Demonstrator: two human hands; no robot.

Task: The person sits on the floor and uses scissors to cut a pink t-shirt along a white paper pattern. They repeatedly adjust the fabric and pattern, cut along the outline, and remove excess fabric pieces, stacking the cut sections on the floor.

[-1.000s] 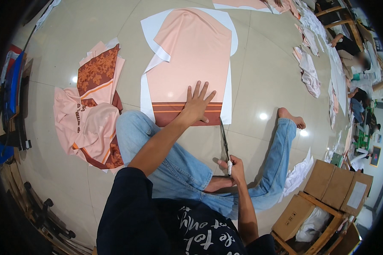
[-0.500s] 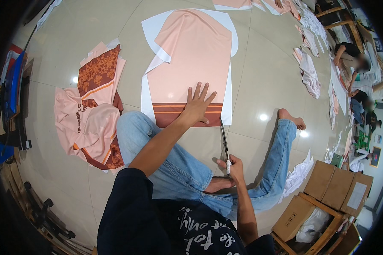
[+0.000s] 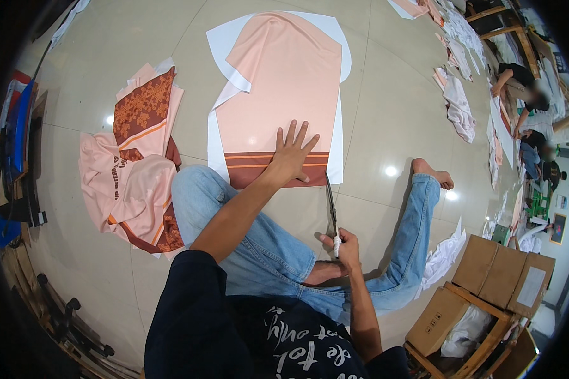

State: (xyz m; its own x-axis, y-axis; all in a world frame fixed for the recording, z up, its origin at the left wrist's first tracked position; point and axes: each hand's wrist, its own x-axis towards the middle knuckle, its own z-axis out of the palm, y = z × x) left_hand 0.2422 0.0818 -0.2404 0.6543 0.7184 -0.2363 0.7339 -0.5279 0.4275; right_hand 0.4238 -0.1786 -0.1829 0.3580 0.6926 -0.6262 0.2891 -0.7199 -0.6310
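Gone since the earlier frame is most of the pink cloth that lay at the far edge, beyond the left hand (image 3: 292,158); a pink-and-white corner (image 3: 411,7) shows ahead and to the right of that hand. Both hands keep nearly the same places.

The left hand lies flat, fingers spread, on the near part of the panel (image 3: 287,95), across its brown, orange-striped hem. The panel stretches away from that hand on the floor (image 3: 385,95), its far left part folded over, with a white layer (image 3: 218,142) showing around its sides and far end.

Nearer the body and to the right, the right hand (image 3: 349,249) is curled around the white-wrapped handle of the scissors (image 3: 332,208). Their dark blades point away from it, the tip at the panel's near right corner, just right of the left hand; whether the blades are parted is too fine to tell.

Left of the left hand, past the bent knee (image 3: 196,189), lies a pink and brown pile (image 3: 139,174). Right of the right hand are white scraps (image 3: 446,259), then boxes (image 3: 493,271). Far ahead and right of it, a co-worker (image 3: 518,79) bends forward.
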